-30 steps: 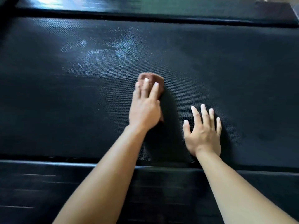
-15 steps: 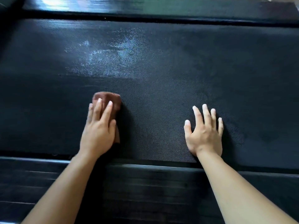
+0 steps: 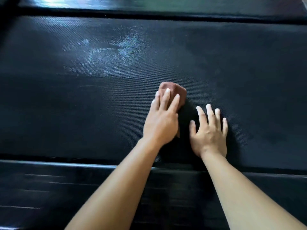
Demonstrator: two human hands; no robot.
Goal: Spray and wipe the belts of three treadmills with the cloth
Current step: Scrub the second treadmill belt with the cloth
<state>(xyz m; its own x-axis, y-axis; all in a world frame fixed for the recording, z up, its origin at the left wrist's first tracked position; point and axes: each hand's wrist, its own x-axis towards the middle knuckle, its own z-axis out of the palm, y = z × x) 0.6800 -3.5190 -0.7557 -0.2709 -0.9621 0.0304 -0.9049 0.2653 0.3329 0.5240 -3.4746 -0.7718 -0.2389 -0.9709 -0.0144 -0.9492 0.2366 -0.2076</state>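
While the cloth (image 3: 174, 92) is pressed under the flat left hand (image 3: 162, 123), spray residue (image 3: 114, 53) is seen ahead-left of it, right hand (image 3: 209, 131) splayed on belt (image 3: 249, 72)

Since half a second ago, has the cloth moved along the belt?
Yes. The cloth, pressed under the left hand, slid right along the belt: from below the whitish spray patch to just beside the right hand.

Black textured treadmill belt (image 3: 66, 113) between glossy black side rails (image 3: 49, 188), whitish spray patch (image 3: 113, 53) on it, bunched reddish-brown cloth (image 3: 174, 92) under left hand (image 3: 161, 125), right hand (image 3: 209, 135) flat beside
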